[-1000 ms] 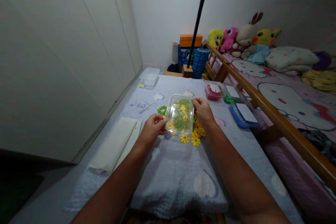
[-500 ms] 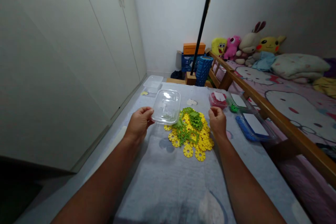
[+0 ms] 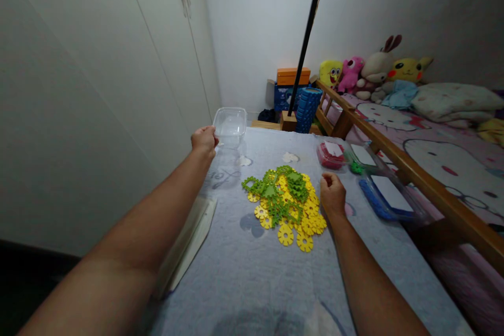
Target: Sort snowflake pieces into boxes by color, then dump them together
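Three labelled tubs (image 3: 363, 155) by bed rail (image 3: 417, 173) | clenched right fingers (image 3: 329, 180) beside yellow-green pile (image 3: 286, 197) | left fingers (image 3: 211, 135) grip clear container (image 3: 231, 125)

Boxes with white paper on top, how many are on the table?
3: the red-filled box beyond the right hand, the green-filled box to its right, and the blue-filled box nearer the camera. None looks hidden.

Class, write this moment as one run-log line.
left hand: holding clear container | right hand: curled, beside yellow and green pieces | pieces: heaped on cloth
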Demonstrator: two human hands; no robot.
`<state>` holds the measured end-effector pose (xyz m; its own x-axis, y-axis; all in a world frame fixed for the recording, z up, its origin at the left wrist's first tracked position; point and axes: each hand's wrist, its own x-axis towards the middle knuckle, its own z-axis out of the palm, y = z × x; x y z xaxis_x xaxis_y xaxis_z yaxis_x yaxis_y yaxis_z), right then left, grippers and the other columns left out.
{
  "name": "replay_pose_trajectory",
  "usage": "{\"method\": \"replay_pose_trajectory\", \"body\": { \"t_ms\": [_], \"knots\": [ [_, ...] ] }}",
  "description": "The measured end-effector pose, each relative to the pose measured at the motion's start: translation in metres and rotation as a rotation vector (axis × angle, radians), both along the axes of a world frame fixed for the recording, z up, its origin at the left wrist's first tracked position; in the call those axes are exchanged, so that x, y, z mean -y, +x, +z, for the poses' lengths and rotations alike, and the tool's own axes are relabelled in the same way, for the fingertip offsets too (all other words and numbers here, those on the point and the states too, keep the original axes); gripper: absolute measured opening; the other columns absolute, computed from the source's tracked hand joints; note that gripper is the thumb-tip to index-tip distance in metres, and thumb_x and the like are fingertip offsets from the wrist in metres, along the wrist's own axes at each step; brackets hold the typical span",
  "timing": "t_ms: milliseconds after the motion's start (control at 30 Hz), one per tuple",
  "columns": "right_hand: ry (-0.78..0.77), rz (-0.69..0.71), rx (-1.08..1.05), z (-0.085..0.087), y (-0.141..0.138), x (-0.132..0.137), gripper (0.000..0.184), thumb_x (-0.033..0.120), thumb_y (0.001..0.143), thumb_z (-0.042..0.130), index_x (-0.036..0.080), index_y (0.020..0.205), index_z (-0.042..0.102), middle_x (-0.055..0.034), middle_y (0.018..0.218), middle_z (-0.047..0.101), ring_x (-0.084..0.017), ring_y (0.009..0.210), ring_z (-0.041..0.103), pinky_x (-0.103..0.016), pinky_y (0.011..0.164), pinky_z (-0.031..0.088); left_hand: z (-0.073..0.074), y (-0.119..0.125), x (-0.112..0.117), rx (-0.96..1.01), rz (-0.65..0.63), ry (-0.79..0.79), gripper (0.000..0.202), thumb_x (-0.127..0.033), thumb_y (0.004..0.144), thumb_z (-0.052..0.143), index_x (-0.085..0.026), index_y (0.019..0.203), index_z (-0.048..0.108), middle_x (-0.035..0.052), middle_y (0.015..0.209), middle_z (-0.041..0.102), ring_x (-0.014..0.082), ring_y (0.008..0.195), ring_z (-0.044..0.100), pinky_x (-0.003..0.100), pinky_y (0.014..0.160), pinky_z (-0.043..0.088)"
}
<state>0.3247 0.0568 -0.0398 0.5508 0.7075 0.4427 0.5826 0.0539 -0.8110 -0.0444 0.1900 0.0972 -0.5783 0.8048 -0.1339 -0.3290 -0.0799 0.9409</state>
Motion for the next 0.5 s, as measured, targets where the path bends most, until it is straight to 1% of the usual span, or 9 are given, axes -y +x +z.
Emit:
{"method": "replay_pose_trajectory", "body": {
  "t_ms": [100,233,400,500],
  "knots": [
    [-0.012,-0.001,0.016,-0.001,0.0,0.0,0.034,0.041,0.073,0.05,0.018,0.091,0.069,-0.0129,0.09,0.074,-0.027,0.083,0.065,-0.042,0.086,0.051,-0.003,-0.003,-0.022,-0.027,0.033,-0.036,0.02,-0.011,0.073,0.064,-0.019,0.065,0.048,-0.0085,0.052,0.04,0.0057,0.041,0.035,0.016,0.042,0.027],
    [-0.04,-0.001,0.03,0.0,0.001,0.0,0.034,0.041,0.072,0.05,0.018,0.089,0.068,-0.0127,0.089,0.074,-0.027,0.081,0.065,-0.042,0.086,0.052,-0.01,-0.006,-0.044,-0.061,0.053,-0.083,0.025,-0.013,0.074,0.068,-0.019,0.063,0.047,-0.0082,0.052,0.04,0.0059,0.042,0.035,0.017,0.042,0.025],
    [-0.051,-0.003,0.026,0.001,0.0,0.0,0.035,0.043,0.072,0.05,0.018,0.089,0.068,-0.0135,0.089,0.074,-0.028,0.083,0.066,-0.042,0.085,0.052,-0.015,-0.015,-0.063,-0.061,0.072,-0.111,0.028,-0.015,0.074,0.072,-0.019,0.065,0.046,-0.0079,0.053,0.041,0.0056,0.042,0.035,0.017,0.041,0.025],
    [-0.057,-0.005,0.025,0.0,0.0,0.0,0.036,0.043,0.071,0.05,0.018,0.089,0.068,-0.0135,0.088,0.074,-0.028,0.082,0.067,-0.042,0.084,0.052,-0.017,-0.021,-0.071,-0.053,0.086,-0.119,0.03,-0.021,0.076,0.074,-0.02,0.069,0.045,-0.0084,0.055,0.042,0.0053,0.043,0.036,0.016,0.043,0.03]
  ]
}}
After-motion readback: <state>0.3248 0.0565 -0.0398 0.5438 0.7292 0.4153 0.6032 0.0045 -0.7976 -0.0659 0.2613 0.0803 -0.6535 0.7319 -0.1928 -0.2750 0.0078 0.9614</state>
